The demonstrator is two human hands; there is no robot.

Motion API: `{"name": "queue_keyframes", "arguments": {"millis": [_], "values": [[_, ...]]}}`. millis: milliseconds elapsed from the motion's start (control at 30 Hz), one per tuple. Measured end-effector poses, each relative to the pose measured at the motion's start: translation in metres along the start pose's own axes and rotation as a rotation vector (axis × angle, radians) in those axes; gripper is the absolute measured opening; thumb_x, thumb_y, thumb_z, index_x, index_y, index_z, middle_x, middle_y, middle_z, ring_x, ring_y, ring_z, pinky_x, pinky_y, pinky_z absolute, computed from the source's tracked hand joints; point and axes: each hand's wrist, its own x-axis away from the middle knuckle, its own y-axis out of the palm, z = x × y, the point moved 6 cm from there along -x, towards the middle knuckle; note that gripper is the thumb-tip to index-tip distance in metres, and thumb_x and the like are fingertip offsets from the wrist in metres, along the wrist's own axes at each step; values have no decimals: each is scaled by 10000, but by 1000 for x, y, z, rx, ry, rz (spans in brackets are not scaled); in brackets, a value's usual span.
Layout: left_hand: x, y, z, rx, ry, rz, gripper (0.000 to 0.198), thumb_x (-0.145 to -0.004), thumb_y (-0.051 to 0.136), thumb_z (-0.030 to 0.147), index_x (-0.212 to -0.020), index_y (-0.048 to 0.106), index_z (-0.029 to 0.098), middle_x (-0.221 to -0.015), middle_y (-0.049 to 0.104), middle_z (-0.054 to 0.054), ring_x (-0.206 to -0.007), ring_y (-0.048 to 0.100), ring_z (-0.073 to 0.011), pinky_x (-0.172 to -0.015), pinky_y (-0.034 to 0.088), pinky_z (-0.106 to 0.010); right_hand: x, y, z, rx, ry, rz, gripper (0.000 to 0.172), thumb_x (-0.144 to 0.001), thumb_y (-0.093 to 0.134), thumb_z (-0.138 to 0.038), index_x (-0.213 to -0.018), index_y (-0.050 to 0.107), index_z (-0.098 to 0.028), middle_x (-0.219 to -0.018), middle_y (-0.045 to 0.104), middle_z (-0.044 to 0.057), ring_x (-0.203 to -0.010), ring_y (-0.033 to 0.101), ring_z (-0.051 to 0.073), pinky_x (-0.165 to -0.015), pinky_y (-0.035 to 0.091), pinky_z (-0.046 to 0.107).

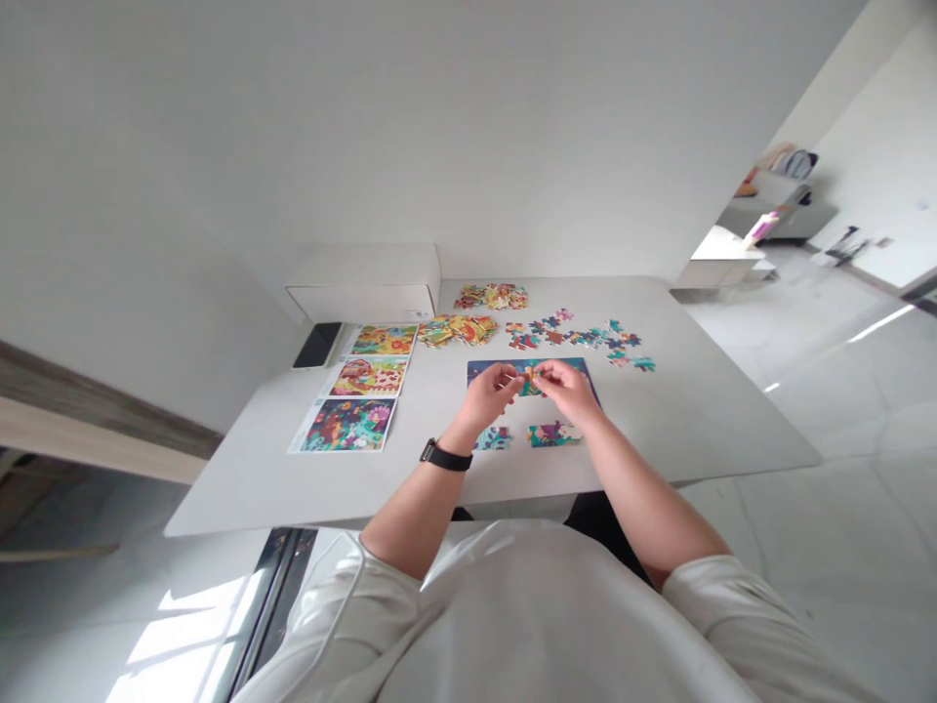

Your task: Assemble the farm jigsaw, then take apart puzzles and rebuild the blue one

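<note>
My left hand (489, 395), with a dark watch on its wrist, and my right hand (568, 389) meet above a dark blue picture board (483, 367). Pinched between the fingertips of both is a small colourful jigsaw puzzle piece (530, 379); whether it is one piece or two joined ones I cannot tell. My hands cover much of the board. Closer to me lie two joined puzzle sections, a teal one (495, 439) below my left hand and a purple and green one (554, 434) below my right. Loose dark blue and teal pieces (590, 338) are scattered beyond the board.
Yellow-orange pieces (460, 331) are heaped behind, with another pile (490, 296) farther back. At left, three printed reference pictures (351, 425) lie in a column beside a phone (317, 346). Against the wall stands a white box (362, 283). The grey table (256, 478) ends near my body.
</note>
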Motion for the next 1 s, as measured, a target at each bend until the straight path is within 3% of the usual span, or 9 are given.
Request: {"name": "queue_keyframes", "arguments": {"millis": [167,300,433,567,700,1000], "values": [[21,-4,-5,104,-5,-13,365,-879,790,510,-923,634,182,-785,725,-24,-597,643,-108,-444,442,-171,13,9,-8,95,-68,-59,398,-908,721,-629,-1078,720,-269,-912,762,30,-817,710,217,-749,580,349],[29,-8,-4,118,8,4,365,-858,795,508,-919,640,183,-751,700,-12,-590,637,-110,-432,435,-166,24,3,-18,231,-164,10,334,-971,672,-529,-1190,715,-282,-1184,773,82,-1022,730,243,-835,613,374],[30,-10,-6,126,-14,-2,386,-836,813,516,-945,654,181,-778,721,-22,-602,659,-116,-438,443,-167,36,0,-34,355,-368,-2,276,-970,679,-365,-1235,701,-290,-1317,718,98,-1188,693,267,-870,631,400],[28,-10,-11,132,-54,-10,430,-819,827,548,-976,674,178,-796,735,-29,-610,685,-130,-444,460,-181,48,3,-44,530,-538,-58,325,-938,719,-246,-1258,697,-300,-1351,686,102,-1331,630,311,-1062,590,521],[27,-8,-9,105,-65,-20,406,-835,821,528,-996,700,175,-799,744,-34,-619,693,-136,-451,474,-189,55,3,-43,669,-575,-54,358,-958,722,-218,-1300,690,-319,-1442,658,99,-1370,607,338,-1184,501,599],[27,-8,-4,26,-120,-52,246,-910,781,391,-979,734,159,-819,772,-58,-597,678,-116,-467,467,-176,56,6,-37,720,-586,-113,418,-971,678,-167,-1352,701,-336,-1388,691,81,-1332,621,333,-1171,518,579]]}}
